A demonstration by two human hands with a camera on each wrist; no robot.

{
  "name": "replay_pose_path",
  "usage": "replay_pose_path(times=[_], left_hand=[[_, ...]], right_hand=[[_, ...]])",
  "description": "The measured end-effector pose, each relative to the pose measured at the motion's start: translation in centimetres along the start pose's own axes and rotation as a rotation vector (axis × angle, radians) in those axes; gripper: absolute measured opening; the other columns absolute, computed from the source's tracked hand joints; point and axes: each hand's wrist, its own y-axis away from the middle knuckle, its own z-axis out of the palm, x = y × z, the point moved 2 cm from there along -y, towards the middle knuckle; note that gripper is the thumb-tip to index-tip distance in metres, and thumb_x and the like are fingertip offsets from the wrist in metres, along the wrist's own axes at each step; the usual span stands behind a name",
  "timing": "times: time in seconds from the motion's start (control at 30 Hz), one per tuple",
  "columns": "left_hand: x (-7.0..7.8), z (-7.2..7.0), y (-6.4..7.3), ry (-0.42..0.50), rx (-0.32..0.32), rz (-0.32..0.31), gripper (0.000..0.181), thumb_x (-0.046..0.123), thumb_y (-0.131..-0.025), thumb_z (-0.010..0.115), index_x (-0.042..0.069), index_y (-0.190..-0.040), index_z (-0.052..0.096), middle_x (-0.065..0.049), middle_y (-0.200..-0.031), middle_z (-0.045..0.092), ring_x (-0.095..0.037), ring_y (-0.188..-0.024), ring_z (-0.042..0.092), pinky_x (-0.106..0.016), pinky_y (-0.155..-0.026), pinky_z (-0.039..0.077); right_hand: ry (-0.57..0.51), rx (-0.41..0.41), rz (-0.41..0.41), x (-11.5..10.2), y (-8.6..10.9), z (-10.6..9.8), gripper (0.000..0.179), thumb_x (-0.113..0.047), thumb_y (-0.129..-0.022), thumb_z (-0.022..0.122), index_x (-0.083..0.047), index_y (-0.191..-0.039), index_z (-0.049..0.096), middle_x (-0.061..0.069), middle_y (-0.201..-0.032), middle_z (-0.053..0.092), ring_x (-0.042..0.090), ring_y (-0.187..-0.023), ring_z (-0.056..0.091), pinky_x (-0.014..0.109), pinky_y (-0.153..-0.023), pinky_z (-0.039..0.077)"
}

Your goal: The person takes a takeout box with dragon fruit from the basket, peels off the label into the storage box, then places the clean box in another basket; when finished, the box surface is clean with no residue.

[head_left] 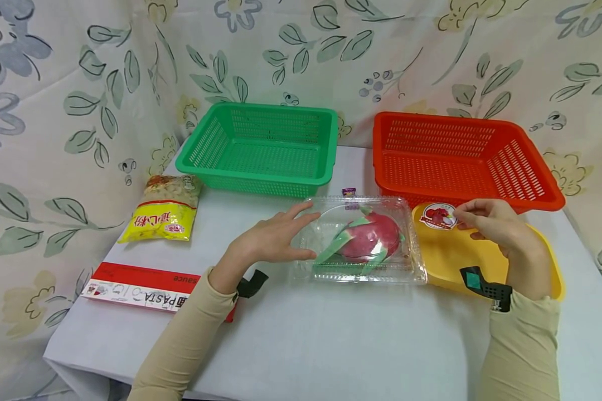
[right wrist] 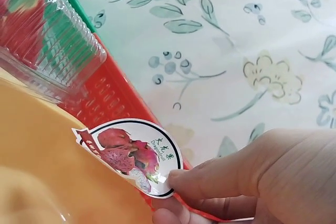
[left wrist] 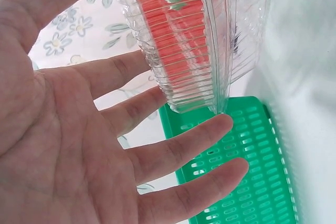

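Two hands are working over one table (head_left: 361, 340), each coming out of one tan sleeve (head_left: 183, 345) and each wrist wearing one dark strap (head_left: 252, 284). The right hand (head_left: 496, 225) is pinching one round label (head_left: 438, 216), its thumb and fingers clamping the sticker by the edge. That one label is showing pictured fruit and the single English word "Dragonfruit", and it is hovering over one yellow flat piece (head_left: 451, 262). The left hand (head_left: 276, 236) is spreading its fingers well apart beside the left end of one clear plastic box (head_left: 358, 277); whether they are touching it, I cannot tell.

Inside that box, one pink dragon fruit (head_left: 373, 238) with green tips is lying on its side. The box itself is resting on the table between the two hands, its right end sitting right by the yellow piece.

Two baskets are standing along the back: one green basket (head_left: 266, 186) on the left, one red basket (head_left: 461, 195) on the right. One small purple packet (head_left: 348, 192) is lying just behind the box. On the left, one yellow bag (head_left: 163, 211) is leaning near the green basket, and one red-and-white pasta box (head_left: 135, 287) is lying partly hidden by the left forearm.
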Motion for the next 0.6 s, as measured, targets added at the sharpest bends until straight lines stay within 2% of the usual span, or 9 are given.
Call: replay_pose_path(times=[0.33,0.6], left_hand=[[-0.03,0.21,0.01,0.009,-0.012,0.001,0.081,0.044,-0.092,0.067,0.019,-0.157,0.026,-0.004,-0.164,0.01,-0.05,-0.138,0.033,-0.063,-0.096,0.042],[-0.07,0.07,-0.04,-0.004,-0.01,0.001,0.08,0.044,-0.092,0.066,0.019,-0.157,0.026,-0.004,-0.164,0.01,-0.05,-0.137,0.033,-0.057,-0.09,0.048]], right_hand=[[0.002,-0.025,0.013,0.29,0.05,0.14,0.045,-0.033,-0.102,0.053,0.007,-0.123,0.052,-0.005,-0.092,0.069,0.006,-0.082,0.063,0.027,-0.072,0.053],[0.015,-0.029,-0.002,0.36,-0.15,-0.01,0.043,-0.029,-0.103,0.052,0.01,-0.122,0.054,-0.005,-0.093,0.069,0.003,-0.08,0.061,0.025,-0.071,0.053]])
